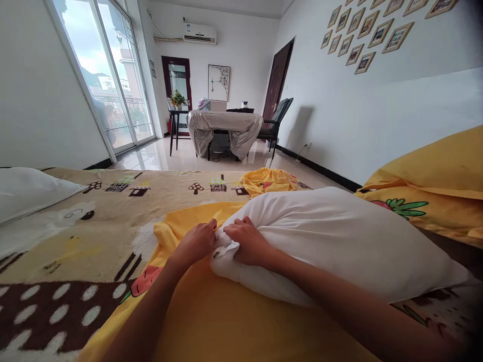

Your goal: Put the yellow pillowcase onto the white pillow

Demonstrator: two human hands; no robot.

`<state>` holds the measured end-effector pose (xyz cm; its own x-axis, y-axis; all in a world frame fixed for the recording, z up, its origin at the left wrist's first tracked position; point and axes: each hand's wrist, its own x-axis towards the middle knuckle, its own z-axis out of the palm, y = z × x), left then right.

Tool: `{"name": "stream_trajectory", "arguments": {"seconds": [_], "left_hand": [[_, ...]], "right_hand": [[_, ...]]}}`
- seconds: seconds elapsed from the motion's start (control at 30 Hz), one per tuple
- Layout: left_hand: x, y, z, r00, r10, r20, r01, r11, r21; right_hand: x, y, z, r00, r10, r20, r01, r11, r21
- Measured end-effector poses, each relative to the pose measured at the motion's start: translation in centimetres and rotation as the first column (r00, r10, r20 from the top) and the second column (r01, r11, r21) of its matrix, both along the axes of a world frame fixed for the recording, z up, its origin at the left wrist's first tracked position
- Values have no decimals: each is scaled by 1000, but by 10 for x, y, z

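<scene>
A plump white pillow [332, 241] lies across the right middle of the view, partly on a yellow cloth cover [211, 311] spread towards me. My left hand [199, 241] is closed at the pillow's left end, where white and yellow cloth meet its fingertips. Just right of it, my right hand [247, 241] grips the white cloth of the same end, its fingers curled in. A small white flap sticks out below the two hands. The fingertips of both hands are partly hidden in the folds.
A patterned beige blanket [113, 216] lies under everything. Another white pillow [30, 191] is at the left edge, a crumpled yellow cloth [269, 181] beyond the pillow, and a yellow pillow [437, 166] at the right. A covered table [226, 120] and chair [277, 120] stand farther back.
</scene>
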<state>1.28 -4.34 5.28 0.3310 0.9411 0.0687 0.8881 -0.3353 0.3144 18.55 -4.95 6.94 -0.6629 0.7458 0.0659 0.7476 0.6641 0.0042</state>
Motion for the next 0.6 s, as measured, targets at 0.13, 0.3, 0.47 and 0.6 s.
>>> {"name": "stream_trajectory", "arguments": {"seconds": [0.13, 0.3, 0.47, 0.6], "left_hand": [[0, 0, 0, 1000, 4, -3, -4, 1000, 2], [0, -1, 1, 1000, 5, -9, -5, 1000, -3], [1, -1, 1, 1000, 8, -18, -8, 1000, -3], [1, 0, 0, 1000, 7, -24, -7, 1000, -5]], "right_hand": [[0, 0, 0, 1000, -3, 8, 3, 1000, 2], [0, 0, -1, 1000, 1, -1, -1, 1000, 8], [0, 0, -1, 1000, 1, 2, -1, 1000, 8], [0, 0, -1, 1000, -1, -3, 1, 1000, 3]]}}
